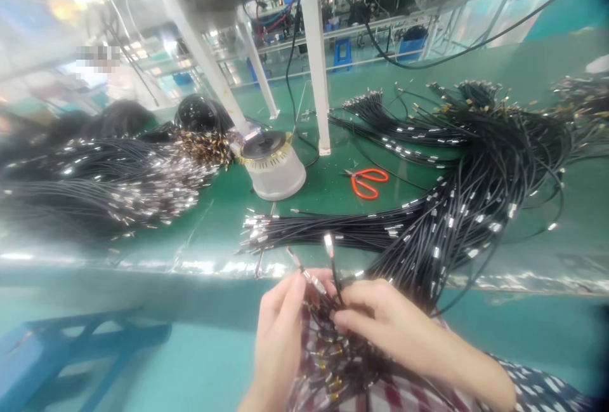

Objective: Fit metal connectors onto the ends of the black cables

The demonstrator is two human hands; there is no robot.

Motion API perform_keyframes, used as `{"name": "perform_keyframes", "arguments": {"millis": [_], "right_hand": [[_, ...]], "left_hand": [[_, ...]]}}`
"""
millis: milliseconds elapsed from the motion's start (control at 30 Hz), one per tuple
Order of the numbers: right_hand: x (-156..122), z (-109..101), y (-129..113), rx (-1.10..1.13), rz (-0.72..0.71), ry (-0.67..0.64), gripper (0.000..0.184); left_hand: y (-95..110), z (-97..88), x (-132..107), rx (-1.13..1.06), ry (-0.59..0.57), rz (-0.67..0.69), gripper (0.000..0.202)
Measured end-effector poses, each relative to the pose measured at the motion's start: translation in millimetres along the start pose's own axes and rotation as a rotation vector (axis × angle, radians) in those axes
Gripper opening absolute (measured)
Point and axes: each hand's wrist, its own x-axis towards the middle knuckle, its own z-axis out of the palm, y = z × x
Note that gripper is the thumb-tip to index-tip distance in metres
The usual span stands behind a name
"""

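Observation:
Over my lap, my left hand (280,307) pinches the end of a black cable (313,280) that has a silvery metal sleeve and a thin bare tip. Close beside it, my right hand (368,307) is closed around another black cable (335,269), whose pale metal end points upward. Under both hands lies a bunch of black cables (333,361) with brass-coloured ends, resting on a checked red and white cloth. A thick bundle of black cables (428,234) with silvery sleeves spreads over the green table just beyond my hands.
Orange-handled snips (366,182) lie on the green table (323,177). Left of them stands a white round pot-like device (278,174) with a dark top. More cable bundles (157,177) fill the left side. White posts (314,50) rise from the table; a blue stool (71,348) stands lower left.

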Motion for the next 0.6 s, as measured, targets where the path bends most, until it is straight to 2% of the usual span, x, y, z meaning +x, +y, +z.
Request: {"name": "perform_keyframes", "arguments": {"millis": [67,167,300,400,600], "right_hand": [[0,0,0,0.001,-0.015,0.001,0.027],[1,1,1,-0.026,-0.029,0.013,0.033],[1,1,1,-0.036,-0.036,0.024,0.029],[1,0,3,-0.019,-0.055,0.043,0.027],[3,3,6,0.064,-0.050,0.093,0.024]], "left_hand": [[0,0.3,0,-0.043,0.009,0.013,0.029],[0,-1.2,4,-0.085,0.104,0.075,0.025],[-4,-3.7,7,-0.002,0.173,0.097,0.022],[-9,-4.6,4,0.075,0.158,0.096,0.022],[-13,-6.7,-2,0.182,0.033,0.134,0.016]]}}
